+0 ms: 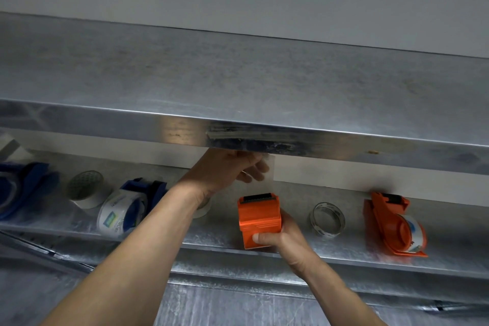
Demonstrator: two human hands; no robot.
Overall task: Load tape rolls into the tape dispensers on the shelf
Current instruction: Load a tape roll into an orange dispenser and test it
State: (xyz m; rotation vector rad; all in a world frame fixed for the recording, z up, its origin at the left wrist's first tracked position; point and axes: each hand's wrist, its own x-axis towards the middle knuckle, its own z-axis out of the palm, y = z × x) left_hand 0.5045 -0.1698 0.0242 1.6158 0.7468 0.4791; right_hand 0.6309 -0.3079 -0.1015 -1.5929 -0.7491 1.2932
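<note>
On the shelf (344,257): our right grip (280,237) clasps the orange dispenser (259,217) steady; left grip (227,169) pinches clear tape (262,178), likely threading it.

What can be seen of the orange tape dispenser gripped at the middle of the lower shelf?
The orange tape dispenser looks like moulded plastic, with a stepped near face and a black toothed blade across its far end. It points away from the camera at the front edge of the shelf. The right hand grips its near end, thumb on the near face. A clear tape strip rises from the blade end to the left hand, which pinches it. Its roll is hidden.
</note>
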